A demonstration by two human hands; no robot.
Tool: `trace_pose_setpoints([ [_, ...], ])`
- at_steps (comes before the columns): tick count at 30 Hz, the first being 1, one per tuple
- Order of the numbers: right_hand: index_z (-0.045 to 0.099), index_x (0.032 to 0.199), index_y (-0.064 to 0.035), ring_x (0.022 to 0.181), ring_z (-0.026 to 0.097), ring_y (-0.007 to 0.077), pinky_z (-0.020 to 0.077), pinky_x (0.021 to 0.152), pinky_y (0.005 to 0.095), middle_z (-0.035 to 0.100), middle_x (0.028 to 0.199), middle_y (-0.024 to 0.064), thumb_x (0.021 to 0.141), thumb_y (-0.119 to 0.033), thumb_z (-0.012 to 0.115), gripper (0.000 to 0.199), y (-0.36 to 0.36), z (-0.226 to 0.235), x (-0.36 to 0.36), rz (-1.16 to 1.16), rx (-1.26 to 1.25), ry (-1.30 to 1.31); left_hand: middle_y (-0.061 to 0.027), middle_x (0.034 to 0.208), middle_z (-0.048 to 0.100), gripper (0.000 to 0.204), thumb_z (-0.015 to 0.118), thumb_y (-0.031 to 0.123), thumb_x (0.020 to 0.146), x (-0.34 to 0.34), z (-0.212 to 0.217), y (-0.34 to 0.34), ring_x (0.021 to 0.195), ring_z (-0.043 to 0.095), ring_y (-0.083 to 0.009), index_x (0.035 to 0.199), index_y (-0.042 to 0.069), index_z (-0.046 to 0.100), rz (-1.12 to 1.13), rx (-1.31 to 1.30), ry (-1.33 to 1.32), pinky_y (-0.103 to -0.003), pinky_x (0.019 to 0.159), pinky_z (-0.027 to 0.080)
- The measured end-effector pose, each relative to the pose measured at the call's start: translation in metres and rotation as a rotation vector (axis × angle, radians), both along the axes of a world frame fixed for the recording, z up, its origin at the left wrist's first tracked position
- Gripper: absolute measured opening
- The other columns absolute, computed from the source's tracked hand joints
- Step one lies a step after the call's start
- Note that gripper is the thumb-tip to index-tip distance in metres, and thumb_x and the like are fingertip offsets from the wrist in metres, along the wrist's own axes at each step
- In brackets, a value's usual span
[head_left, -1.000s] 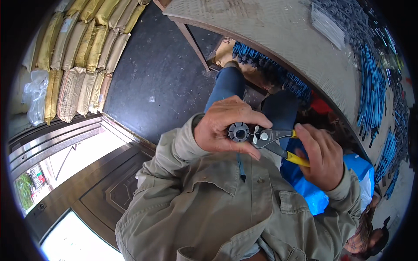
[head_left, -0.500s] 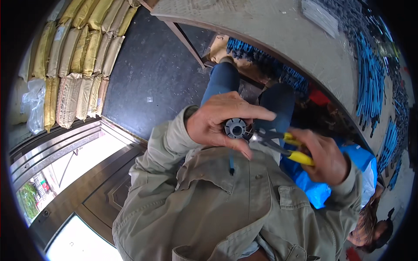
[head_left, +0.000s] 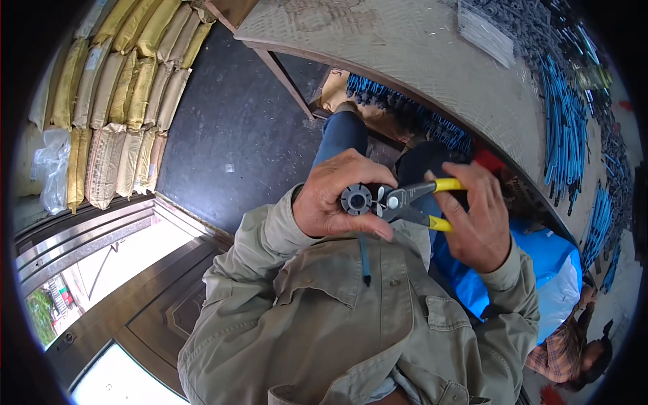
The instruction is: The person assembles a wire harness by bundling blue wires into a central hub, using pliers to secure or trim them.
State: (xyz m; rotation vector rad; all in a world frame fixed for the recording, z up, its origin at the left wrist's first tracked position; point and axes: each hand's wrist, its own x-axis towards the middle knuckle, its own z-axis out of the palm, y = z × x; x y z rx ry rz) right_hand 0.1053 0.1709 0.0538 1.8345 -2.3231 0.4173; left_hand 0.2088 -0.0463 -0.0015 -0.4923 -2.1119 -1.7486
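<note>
Left hand [head_left: 322,199] is curled around a dark round part [head_left: 356,190], notched rim and center hole facing the camera, held up above the lap. Right hand [head_left: 479,226] has a grip on the yellow handles of some pliers [head_left: 405,196], their head right by the part's edge, though can't tell if the jaws are actually biting anything. A thin blue stick [head_left: 365,260] pokes out below the left hand. Over on the right, loads of blue rods [head_left: 565,128] lie on the table [head_left: 418,50].
</note>
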Motion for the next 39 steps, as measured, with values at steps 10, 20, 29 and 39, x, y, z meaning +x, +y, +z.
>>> trace_pose_setpoints([
  [10,0.062,0.100,-0.0045,0.079,0.057,0.0285,0.0471,0.064,0.0344,0.053,0.095,0.0138,0.064,-0.011,0.070,0.038,0.006,-0.004,-0.005,0.027,0.100,-0.234,-0.0087,0.086,0.061,0.064,0.081,0.037,0.055,-0.002,-0.002,-0.002,0.075,0.057,-0.0200,0.101,-0.002,0.060,0.057,0.006,-0.029,-0.030,0.067,0.044],
  [20,0.058,0.087,-0.0013,0.064,0.057,0.0197,0.0480,0.058,0.0289,0.055,0.076,0.0113,0.088,-0.042,0.053,0.041,0.024,-0.029,0.006,0.183,0.311,-2.388,-0.0076,0.075,0.059,0.079,0.080,0.046,0.049,-0.020,-0.004,-0.013,0.065,0.056,-0.0144,0.107,-0.004,0.060,-0.218,0.096,-0.021,-0.025,0.059,0.043],
  [29,0.054,0.079,-0.0032,0.057,0.051,0.0152,0.0440,0.052,0.0255,0.053,0.076,0.0133,0.087,-0.047,0.052,0.045,-0.006,-0.060,0.061,0.301,0.018,-2.485,-0.0050,0.079,0.063,0.087,0.084,0.038,0.047,-0.013,-0.020,-0.034,0.072,0.058,-0.0105,0.118,-0.001,0.054,-0.378,0.329,-0.122,-0.024,0.065,0.045],
  [39,0.060,0.092,0.0016,0.074,0.052,0.0107,0.0430,0.064,0.0218,0.054,0.091,0.0078,0.082,0.000,0.060,0.010,-0.067,-0.105,0.052,-0.301,-0.660,-1.322,-0.0118,0.086,0.062,0.105,0.083,0.042,0.048,-0.007,-0.017,-0.009,0.080,0.062,-0.0173,0.127,-0.009,0.038,-0.125,0.459,0.027,-0.027,0.071,0.047],
])
